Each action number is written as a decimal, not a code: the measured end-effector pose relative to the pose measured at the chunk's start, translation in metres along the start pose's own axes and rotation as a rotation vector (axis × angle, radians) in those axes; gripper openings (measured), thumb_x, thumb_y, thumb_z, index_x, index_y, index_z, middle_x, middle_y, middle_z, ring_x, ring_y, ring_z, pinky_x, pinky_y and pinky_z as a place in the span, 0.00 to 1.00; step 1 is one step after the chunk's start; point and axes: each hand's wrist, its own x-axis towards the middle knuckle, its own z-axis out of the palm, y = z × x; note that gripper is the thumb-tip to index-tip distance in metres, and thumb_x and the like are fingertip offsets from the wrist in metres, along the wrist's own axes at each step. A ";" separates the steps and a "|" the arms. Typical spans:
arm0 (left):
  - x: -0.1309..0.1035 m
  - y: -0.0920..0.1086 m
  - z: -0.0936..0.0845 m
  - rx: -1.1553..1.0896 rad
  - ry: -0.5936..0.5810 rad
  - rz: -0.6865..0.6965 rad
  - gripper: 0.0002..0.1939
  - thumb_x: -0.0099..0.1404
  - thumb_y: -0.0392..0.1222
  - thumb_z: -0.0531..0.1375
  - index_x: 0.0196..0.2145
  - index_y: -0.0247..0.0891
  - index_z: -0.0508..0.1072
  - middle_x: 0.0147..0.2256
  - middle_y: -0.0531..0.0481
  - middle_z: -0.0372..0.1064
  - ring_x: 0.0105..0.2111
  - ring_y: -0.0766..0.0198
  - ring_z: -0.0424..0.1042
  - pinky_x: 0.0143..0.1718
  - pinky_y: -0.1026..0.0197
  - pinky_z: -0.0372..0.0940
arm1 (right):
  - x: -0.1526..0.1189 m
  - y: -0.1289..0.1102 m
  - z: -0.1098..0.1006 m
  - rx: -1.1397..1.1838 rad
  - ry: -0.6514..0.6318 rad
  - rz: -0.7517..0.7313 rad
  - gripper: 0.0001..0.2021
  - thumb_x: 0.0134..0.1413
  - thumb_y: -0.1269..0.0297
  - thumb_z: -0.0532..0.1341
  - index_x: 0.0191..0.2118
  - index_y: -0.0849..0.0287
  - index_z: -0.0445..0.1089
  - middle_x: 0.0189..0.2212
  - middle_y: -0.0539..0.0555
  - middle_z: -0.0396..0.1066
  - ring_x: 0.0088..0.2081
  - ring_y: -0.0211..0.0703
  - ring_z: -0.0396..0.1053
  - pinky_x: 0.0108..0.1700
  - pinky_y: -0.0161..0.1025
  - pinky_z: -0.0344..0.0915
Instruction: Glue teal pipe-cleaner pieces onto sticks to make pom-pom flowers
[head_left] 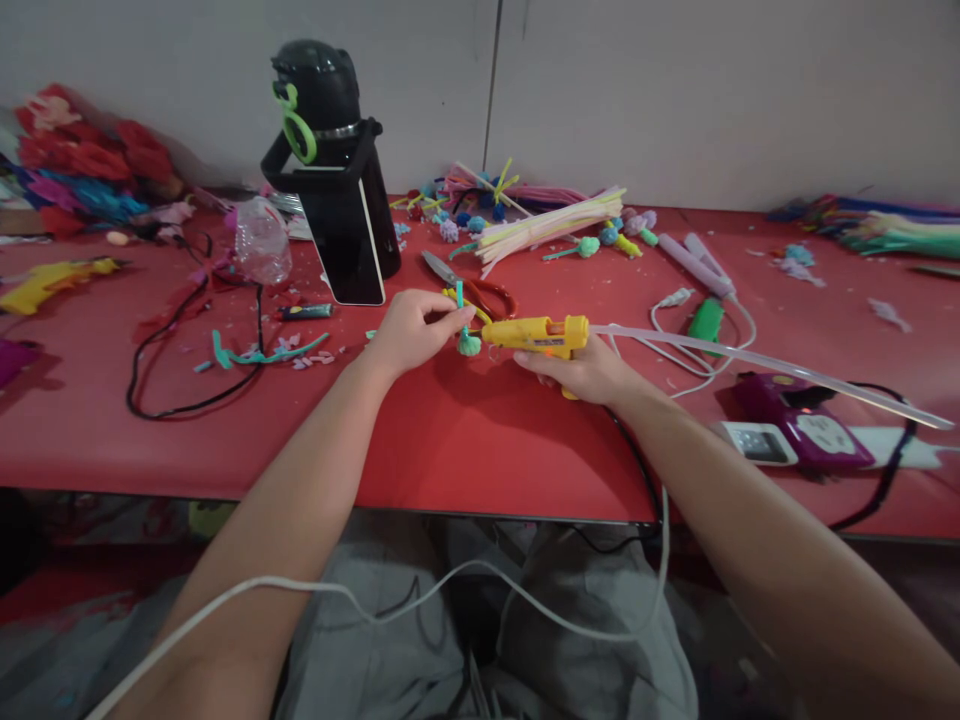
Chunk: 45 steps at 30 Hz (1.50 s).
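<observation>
My left hand [420,328] pinches a small green pipe-cleaner piece [469,344], a fuzzy ball with a short stem pointing up. In my right hand [581,368] is a yellow hot glue gun [536,332], its fingers wrapped round the handle. The gun's nozzle points left and meets or nearly meets the green piece; I cannot tell which. A long clear glue stick [772,372] juts out of the gun's back to the right. Just behind the nozzle lie scissors [487,296] with red-orange handles, partly hidden by my left fingers and the gun.
A black bottle [322,95] stands behind my left hand, with a phone [341,240] leaning on it. Pale pipe cleaners [555,228] lie at the back. Right is a purple power adapter [821,430]; left, another yellow glue gun [56,282]. A white cable [480,568] crosses my lap.
</observation>
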 end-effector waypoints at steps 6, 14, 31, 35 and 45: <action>0.000 0.000 0.000 0.009 -0.002 0.006 0.22 0.67 0.51 0.61 0.19 0.37 0.69 0.18 0.56 0.54 0.22 0.68 0.55 0.25 0.60 0.50 | 0.000 0.000 0.000 -0.007 0.008 -0.011 0.20 0.56 0.45 0.66 0.40 0.59 0.76 0.19 0.46 0.63 0.21 0.35 0.58 0.23 0.35 0.57; 0.001 0.004 -0.002 -0.010 0.035 -0.004 0.24 0.67 0.53 0.61 0.18 0.37 0.66 0.18 0.56 0.53 0.22 0.67 0.54 0.24 0.60 0.49 | -0.001 -0.005 0.000 0.009 0.016 -0.009 0.21 0.53 0.46 0.67 0.42 0.59 0.77 0.20 0.47 0.65 0.22 0.36 0.60 0.25 0.36 0.59; 0.019 -0.009 -0.040 -0.079 0.162 -0.011 0.15 0.60 0.49 0.68 0.22 0.36 0.75 0.20 0.54 0.63 0.21 0.70 0.59 0.24 0.63 0.53 | 0.012 0.021 -0.042 -0.314 0.516 0.136 0.16 0.46 0.51 0.71 0.29 0.58 0.70 0.20 0.50 0.64 0.24 0.43 0.63 0.25 0.39 0.58; 0.024 -0.016 -0.048 -0.124 0.161 -0.025 0.16 0.58 0.51 0.70 0.23 0.36 0.77 0.22 0.52 0.68 0.22 0.69 0.64 0.25 0.64 0.57 | 0.021 0.022 -0.041 -0.360 0.534 0.159 0.18 0.46 0.48 0.71 0.27 0.57 0.69 0.19 0.50 0.64 0.26 0.45 0.65 0.27 0.40 0.59; 0.011 -0.025 -0.058 -0.160 0.073 -0.092 0.17 0.56 0.53 0.72 0.25 0.35 0.78 0.25 0.51 0.71 0.25 0.67 0.67 0.27 0.65 0.61 | -0.028 0.002 -0.068 -0.769 0.395 0.345 0.31 0.45 0.33 0.68 0.15 0.52 0.59 0.12 0.49 0.55 0.16 0.38 0.51 0.21 0.42 0.46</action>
